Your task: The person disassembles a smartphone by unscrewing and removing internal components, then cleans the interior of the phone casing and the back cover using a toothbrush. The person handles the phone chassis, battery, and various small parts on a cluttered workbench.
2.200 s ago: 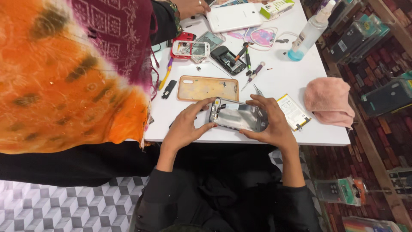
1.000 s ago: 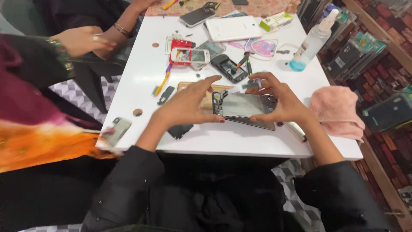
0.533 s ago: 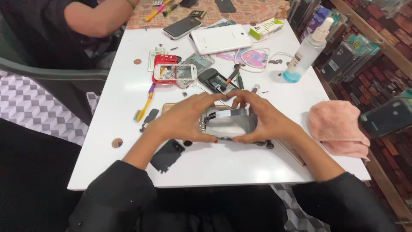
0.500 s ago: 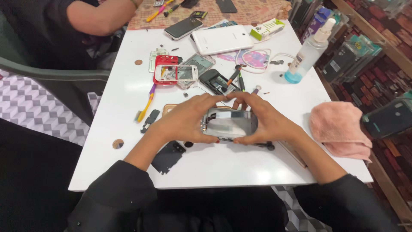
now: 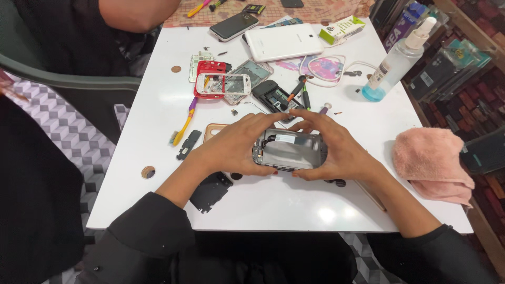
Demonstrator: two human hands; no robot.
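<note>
A: We see both hands closed around one opened phone body (image 5: pixel 291 150), near the middle of the frame. The left hand (image 5: pixel 238 146) wraps the phone's left end, fingers (image 5: pixel 263 122) curled over the top edge. The right hand (image 5: pixel 336 150) cups the right end in the same way.

B: So each grip is holding the phone, and the phone sits between the palms, just above the white tabletop (image 5: pixel 284 202). We cannot tell whether its lower edge touches the surface.

A: Its inner side faces up, a grey metal plate with dark parts along the left end.

B: Moving outward, a tan phone cover (image 5: pixel 213 131) lies half hidden under the left hand. A dark flat plate (image 5: pixel 210 190) lies beside the left forearm, lower left of the centre.

A: Above the hands we see a black phone part (image 5: pixel 271 94) with screwdrivers (image 5: pixel 301 90) across it, and to its left a red frame (image 5: pixel 206 73) under a white frame (image 5: pixel 223 84).

B: A yellow and purple brush (image 5: pixel 185 120) lies left of the hands. Further up sits a white tablet (image 5: pixel 284 42) and a dark phone (image 5: pixel 234 26).

A: At the right, a spray bottle (image 5: pixel 395 64) stands upright, and a pink cloth (image 5: pixel 428 163) lies at the tabletop's right edge. Another person's arm (image 5: pixel 138 11) shows at the upper left.
</note>
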